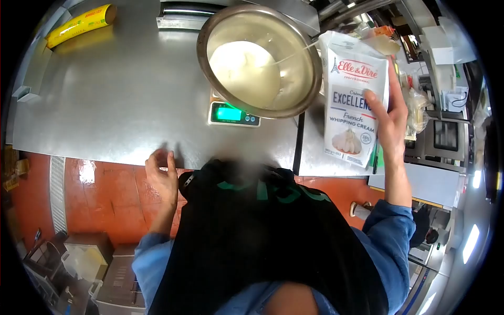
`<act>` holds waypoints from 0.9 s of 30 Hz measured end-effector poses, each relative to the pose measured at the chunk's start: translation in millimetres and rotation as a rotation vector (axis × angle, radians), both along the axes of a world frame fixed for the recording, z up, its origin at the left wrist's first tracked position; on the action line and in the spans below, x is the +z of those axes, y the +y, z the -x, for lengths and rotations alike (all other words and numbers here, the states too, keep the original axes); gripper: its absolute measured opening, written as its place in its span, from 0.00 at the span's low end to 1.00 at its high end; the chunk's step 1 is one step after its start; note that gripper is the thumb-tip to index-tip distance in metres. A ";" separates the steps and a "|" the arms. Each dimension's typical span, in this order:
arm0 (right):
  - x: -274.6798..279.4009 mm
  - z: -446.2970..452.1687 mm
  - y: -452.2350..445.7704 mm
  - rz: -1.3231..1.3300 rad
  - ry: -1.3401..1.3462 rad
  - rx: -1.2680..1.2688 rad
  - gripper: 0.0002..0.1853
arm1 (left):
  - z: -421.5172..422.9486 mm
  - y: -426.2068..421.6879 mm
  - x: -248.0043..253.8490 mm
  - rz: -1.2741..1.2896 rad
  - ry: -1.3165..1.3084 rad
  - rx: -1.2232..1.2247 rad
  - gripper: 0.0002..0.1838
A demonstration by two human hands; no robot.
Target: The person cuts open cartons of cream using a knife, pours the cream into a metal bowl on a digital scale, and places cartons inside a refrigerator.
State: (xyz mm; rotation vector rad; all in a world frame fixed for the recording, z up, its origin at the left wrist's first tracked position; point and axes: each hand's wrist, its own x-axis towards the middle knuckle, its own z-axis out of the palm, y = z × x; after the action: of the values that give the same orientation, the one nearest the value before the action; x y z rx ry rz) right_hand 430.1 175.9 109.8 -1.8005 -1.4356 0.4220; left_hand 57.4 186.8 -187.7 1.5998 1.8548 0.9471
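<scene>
My right hand [387, 123] grips a white carton of whipping cream [349, 139] by its right side, thumb across the front. From the carton's top left corner a thin white stream runs into a large metal bowl [311, 79]. White cream [244, 68] lies in the bottom of this bowl. Underneath it is a digital kitchen scale [252, 120], its display lit green; the digits are too blurred to read. My left hand [164, 173] is at the counter's front edge, fingers loosely bent and apart, holding nothing.
The steel counter [115, 105] carries a yellow tube-shaped package [81, 25] at the far left. A metal box-like item [184, 22] stands behind the bowl. Shelves and bagged goods [417, 107] line the right side. Another person's foot [359, 210] shows on the red floor.
</scene>
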 end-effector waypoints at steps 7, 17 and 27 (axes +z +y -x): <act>-4.5 4.0 -10.3 0.021 -0.012 0.049 0.38 | -8.6 10.2 -10.4 -0.322 0.295 -0.150 0.27; -3.4 -2.7 -13.1 0.249 -0.165 0.103 0.38 | -21.4 18.0 -37.0 -0.441 0.343 -0.024 0.21; 0.0 -5.8 -17.2 0.164 -0.045 -0.063 0.37 | -15.2 18.1 -44.2 -0.459 0.373 -0.052 0.20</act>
State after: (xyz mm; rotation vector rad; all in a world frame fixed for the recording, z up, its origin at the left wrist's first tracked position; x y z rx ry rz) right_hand 435.9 158.7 109.8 -1.9920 -1.4049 0.4815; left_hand 72.5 204.9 -231.9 2.2152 1.9112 1.1764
